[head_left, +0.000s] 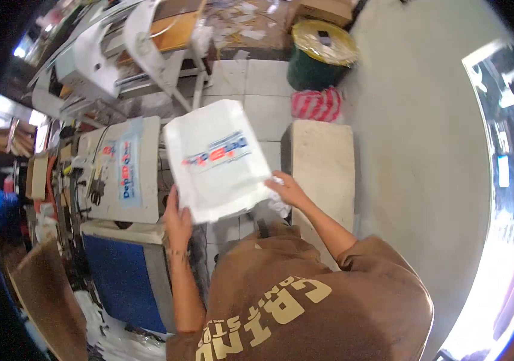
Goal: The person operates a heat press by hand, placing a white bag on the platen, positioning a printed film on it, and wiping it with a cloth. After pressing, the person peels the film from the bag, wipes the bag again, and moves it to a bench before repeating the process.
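Note:
A white flat bag-like piece (206, 186) with blue and red "DepED" lettering is held up in front of me, tilted. My left hand (177, 221) grips its lower left corner, thumb along the edge. At its lower right edge, my right hand (287, 189) has its fingers closed on the same piece. A crumpled white bit (279, 206) shows just below my right hand. To the left, a light board (97, 195) carries a printed strip (129, 165) with similar lettering.
A beige padded block (322, 159) stands at my right, beside a pale wall (416, 150). Beyond it are a red-striped bag (317, 104) and a green bin (308, 69) with a yellow rim. White machine frames (143, 48) fill the far left; a blue panel (122, 277) is nearer.

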{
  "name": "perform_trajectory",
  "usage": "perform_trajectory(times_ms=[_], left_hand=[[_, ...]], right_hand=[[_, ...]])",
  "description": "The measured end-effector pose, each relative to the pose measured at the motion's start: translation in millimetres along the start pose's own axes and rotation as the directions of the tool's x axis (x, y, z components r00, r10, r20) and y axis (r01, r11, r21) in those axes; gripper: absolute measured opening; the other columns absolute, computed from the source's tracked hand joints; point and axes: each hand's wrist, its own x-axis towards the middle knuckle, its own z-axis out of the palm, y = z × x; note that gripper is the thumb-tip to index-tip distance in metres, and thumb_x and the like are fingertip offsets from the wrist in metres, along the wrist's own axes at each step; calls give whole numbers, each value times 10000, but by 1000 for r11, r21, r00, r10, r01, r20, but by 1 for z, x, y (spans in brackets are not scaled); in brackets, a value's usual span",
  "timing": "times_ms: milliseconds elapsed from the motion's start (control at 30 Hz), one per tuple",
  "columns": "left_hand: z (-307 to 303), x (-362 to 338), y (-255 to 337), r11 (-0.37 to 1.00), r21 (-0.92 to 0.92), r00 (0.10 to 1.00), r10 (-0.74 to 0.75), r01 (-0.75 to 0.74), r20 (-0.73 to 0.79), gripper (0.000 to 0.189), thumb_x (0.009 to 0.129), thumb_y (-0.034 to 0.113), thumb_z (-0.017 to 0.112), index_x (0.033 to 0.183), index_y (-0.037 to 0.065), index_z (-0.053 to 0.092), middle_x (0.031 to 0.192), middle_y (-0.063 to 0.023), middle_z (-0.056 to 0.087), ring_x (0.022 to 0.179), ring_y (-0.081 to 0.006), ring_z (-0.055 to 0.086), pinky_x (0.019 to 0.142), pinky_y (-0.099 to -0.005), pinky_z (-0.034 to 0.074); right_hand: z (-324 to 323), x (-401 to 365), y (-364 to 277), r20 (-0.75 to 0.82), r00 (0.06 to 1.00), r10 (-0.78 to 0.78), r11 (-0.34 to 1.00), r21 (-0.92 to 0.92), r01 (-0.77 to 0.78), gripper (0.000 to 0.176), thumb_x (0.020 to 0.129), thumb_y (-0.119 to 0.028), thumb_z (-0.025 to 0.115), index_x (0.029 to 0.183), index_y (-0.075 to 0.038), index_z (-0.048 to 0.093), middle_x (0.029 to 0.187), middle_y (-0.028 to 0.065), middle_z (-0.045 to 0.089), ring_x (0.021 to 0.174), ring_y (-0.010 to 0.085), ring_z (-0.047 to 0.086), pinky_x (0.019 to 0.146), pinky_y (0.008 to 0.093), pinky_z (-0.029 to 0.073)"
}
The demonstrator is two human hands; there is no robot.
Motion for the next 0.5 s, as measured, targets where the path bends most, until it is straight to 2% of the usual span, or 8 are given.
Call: perform_trajectory(times_ms=[100, 167, 267, 300, 367, 400, 467, 500], left_hand=[[79, 74, 45, 977, 140, 976, 135, -159, 169, 541, 872, -65, 569, 1410, -12, 542, 1413, -252, 573, 1167, -403, 650, 1020, -434, 506], [128, 100, 57, 974, 111, 956, 169, -200, 239, 490, 880, -46, 590, 1368, -4, 580, 1367, -244, 602, 1109, -403, 669, 975, -440, 535], [174, 107, 78, 968, -38, 916, 249, -250, 315, 435, 888, -4, 636, 1322, 15, 607, 1290, -219, 627, 1023, -368, 687, 866, -416, 570], [174, 100, 94, 973, -30, 885, 219, -227, 411, 422, 889, 7, 648, 1309, 11, 611, 1271, -208, 628, 993, -351, 690, 832, -396, 575], [172, 84, 89, 977, 9, 800, 168, -212, 575, 416, 889, 29, 674, 1301, 15, 616, 1247, -186, 625, 938, -310, 697, 791, -368, 575], [166, 73, 78, 980, 30, 776, 136, -196, 615, 417, 886, 36, 684, 1297, 17, 618, 1243, -185, 625, 930, -308, 695, 785, -364, 573], [147, 43, 45, 989, 93, 741, 20, -112, 671, 416, 881, 48, 700, 1289, 22, 626, 1223, -186, 629, 927, -316, 693, 787, -360, 569], [134, 30, 23, 990, 134, 726, -59, -47, 685, 413, 879, 52, 708, 1284, 25, 631, 1207, -188, 634, 933, -326, 693, 795, -361, 568]], right_hand=[[-42, -45, 33, -205, 962, 181, 974, 173, -146, 502, 974, -364, 716, 1294, 16, 641, 1130, 126, 702, 991, 153, 646, 877, 292, 517], [-41, -56, 91, -471, 873, 129, 904, 418, 92, 269, 976, -263, 724, 1132, -48, 677, 999, 12, 707, 858, 109, 631, 756, 251, 502], [-33, -55, 160, -654, 697, 295, 823, 544, 162, 276, 977, -240, 721, 1174, -57, 659, 1011, 13, 707, 863, 120, 638, 755, 276, 506], [-30, -44, 208, -651, 693, 309, 817, 555, 156, 276, 977, -240, 721, 1174, -57, 659, 1011, 13, 707, 863, 120, 638, 755, 276, 506], [-21, -25, 297, -659, 510, 553, 770, 638, -11, 402, 967, -216, 725, 1310, -49, 595, 1134, 78, 696, 925, 191, 676, 784, 323, 545], [-18, -19, 302, -650, 511, 563, 763, 646, -20, 402, 967, -216, 725, 1310, -49, 595, 1134, 78, 696, 925, 191, 676, 784, 323, 545], [-10, -5, 307, -502, 235, 833, 507, 861, 44, 539, 962, -186, 720, 1436, -66, 493, 1246, 131, 654, 996, 278, 693, 817, 416, 589], [-9, 1, 319, -491, 238, 838, 497, 867, 37, 539, 962, -186, 720, 1436, -66, 493, 1246, 131, 654, 996, 278, 693, 817, 416, 589]])
